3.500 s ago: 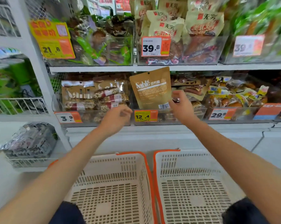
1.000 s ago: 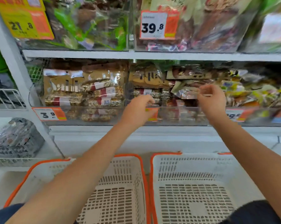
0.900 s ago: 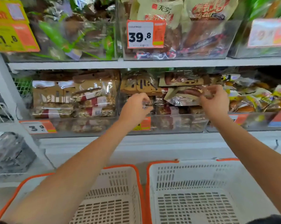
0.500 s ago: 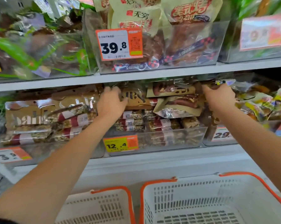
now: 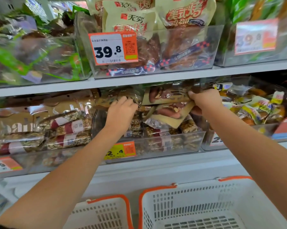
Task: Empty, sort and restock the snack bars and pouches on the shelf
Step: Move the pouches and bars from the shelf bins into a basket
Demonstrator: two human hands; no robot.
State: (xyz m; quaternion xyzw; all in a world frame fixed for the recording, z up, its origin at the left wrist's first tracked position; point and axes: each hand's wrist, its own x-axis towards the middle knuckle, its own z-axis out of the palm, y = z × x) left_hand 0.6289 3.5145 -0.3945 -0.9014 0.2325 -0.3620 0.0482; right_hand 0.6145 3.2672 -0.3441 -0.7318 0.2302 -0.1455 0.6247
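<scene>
Clear bin (image 5: 156,146): snack bars (image 5: 162,131) beneath pouches (image 5: 169,96). Left hand (image 5: 121,109) and right hand (image 5: 205,100), apart, each grip a pouch. Two white baskets (image 5: 197,204) below.

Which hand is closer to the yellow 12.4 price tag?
Left. The left hand is in the bin right above the tag; the right hand grips pouches higher up and further right.

Brown pouches (image 5: 168,96) piled atop bars (image 5: 156,131) in bin (image 5: 156,144).
</scene>
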